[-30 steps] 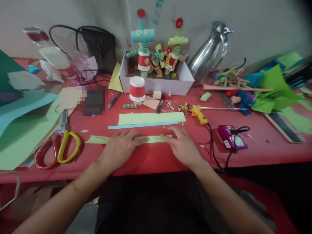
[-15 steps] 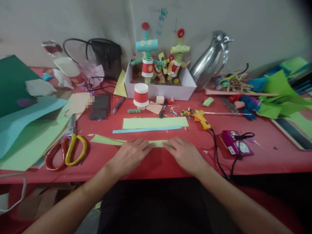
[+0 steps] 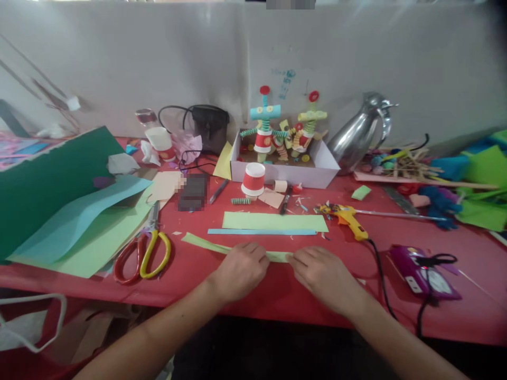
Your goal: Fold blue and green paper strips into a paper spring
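A narrow light green paper strip (image 3: pixel 206 243) lies near the table's front, its left end sticking out free and slightly raised. My left hand (image 3: pixel 242 270) is closed on the strip around its middle, fingers curled. At the strip's right end, my right hand (image 3: pixel 322 272) pinches the paper between thumb and fingers. A short stretch of strip shows between the two hands. Just beyond them lie a thin blue paper strip (image 3: pixel 261 231) and a wider light green strip (image 3: pixel 275 221), side by side.
Scissors (image 3: pixel 143 253) lie left, beside stacked coloured paper (image 3: pixel 114 232). A yellow glue gun (image 3: pixel 352 221) and a purple corded box (image 3: pixel 425 274) are at right. Behind stand a paper cup (image 3: pixel 253 180), a white box (image 3: pixel 285 173) with paper-cup figures, and a metal jug (image 3: pixel 358 134).
The camera view has tilted up and turned left, so everything appears lower and farther right. Both hands stay on the green strip, with the left fingers more curled.
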Motion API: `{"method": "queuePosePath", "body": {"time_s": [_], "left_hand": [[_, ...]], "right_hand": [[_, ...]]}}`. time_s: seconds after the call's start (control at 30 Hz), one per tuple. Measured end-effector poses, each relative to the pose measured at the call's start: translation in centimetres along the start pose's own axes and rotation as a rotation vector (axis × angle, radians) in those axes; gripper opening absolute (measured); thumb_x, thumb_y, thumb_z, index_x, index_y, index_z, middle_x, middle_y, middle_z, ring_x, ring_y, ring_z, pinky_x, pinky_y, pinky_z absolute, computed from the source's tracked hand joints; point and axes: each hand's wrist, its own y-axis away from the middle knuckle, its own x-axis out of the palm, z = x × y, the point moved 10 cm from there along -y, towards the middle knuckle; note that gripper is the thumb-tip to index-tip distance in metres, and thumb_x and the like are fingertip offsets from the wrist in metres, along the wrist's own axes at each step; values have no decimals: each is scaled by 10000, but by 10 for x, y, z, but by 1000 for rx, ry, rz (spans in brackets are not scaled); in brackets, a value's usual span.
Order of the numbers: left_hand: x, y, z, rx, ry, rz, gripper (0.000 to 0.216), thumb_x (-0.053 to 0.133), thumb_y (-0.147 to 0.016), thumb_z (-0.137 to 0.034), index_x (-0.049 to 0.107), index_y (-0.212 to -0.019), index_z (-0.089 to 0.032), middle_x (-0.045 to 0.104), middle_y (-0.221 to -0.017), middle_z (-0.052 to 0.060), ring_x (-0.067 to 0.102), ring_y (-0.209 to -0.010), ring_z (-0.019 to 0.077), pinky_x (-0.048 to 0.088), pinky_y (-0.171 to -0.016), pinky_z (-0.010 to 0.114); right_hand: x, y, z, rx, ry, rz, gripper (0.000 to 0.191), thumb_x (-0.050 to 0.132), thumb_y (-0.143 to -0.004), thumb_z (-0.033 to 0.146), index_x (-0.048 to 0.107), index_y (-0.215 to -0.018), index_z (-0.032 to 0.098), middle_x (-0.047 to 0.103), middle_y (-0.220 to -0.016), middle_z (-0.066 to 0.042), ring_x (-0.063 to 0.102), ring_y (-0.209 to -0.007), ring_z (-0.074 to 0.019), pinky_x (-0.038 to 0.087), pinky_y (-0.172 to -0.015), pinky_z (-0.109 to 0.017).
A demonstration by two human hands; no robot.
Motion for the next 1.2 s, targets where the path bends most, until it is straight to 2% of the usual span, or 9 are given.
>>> {"method": "queuePosePath", "body": {"time_s": [0.23, 0.37, 0.5, 0.73, 0.83, 0.93, 1.2], "left_hand": [[2, 8, 5, -158, 4, -85, 86, 507, -887, -153, 587, -862, -171, 596, -847, 42, 542, -790, 219, 447, -678, 362], [3, 12, 6, -169, -6, -98, 92, 523, -883, -145, 608, -912, -167, 616, -881, 50, 550, -822, 223, 450, -718, 367], [2, 11, 11, -192, 28, -130, 132, 503, -905, -168, 632, -931, -167, 641, -897, 68, 561, -856, 231, 447, -771, 380], [-1, 8, 13, -171, 31, -171, 167, 499, -918, -214, 653, -966, -172, 674, -925, 73, 580, -858, 240, 438, -786, 396], [-2, 5, 16, -203, 32, -152, 178, 479, -922, -198, 656, -936, -180, 673, -885, 65, 589, -844, 240, 436, -771, 393], [-1, 0, 27, -303, 70, -108, 199, 462, -928, -228, 645, -872, -172, 662, -840, 71, 589, -823, 242, 439, -759, 390], [16, -10, 51, -468, 281, 96, 189, 467, -898, -242, 624, -807, -190, 665, -814, 60, 603, -806, 225, 443, -731, 348]], "right_hand": [[4, 15, -8, 113, -97, -106, 212, 526, -890, 123, 669, -1044, 150, 692, -927, -81, 620, -866, -213, 525, -745, -341], [7, 24, -15, 156, -143, -171, 240, 485, -924, 145, 663, -1083, 165, 697, -989, -88, 621, -920, -220, 529, -811, -363], [8, 24, -27, 233, -252, -181, 216, 494, -929, 171, 679, -1041, 179, 692, -1014, -81, 606, -957, -218, 514, -863, -367], [13, 23, -38, 288, -397, -154, 227, 477, -959, 237, 698, -993, 195, 692, -965, -63, 580, -924, -198, 483, -842, -348], [13, 22, -47, 369, -490, -175, 201, 493, -955, 247, 688, -933, 203, 678, -926, -51, 570, -900, -187, 465, -823, -326], [17, 19, -57, 466, -523, -153, 170, 530, -937, 261, 655, -843, 195, 649, -860, -46, 548, -860, -190, 441, -790, -322], [29, 12, -70, 586, -547, -34, 160, 599, -864, 184, 544, -714, 197, 596, -773, -28, 505, -782, -185, 387, -727, -309]]}}
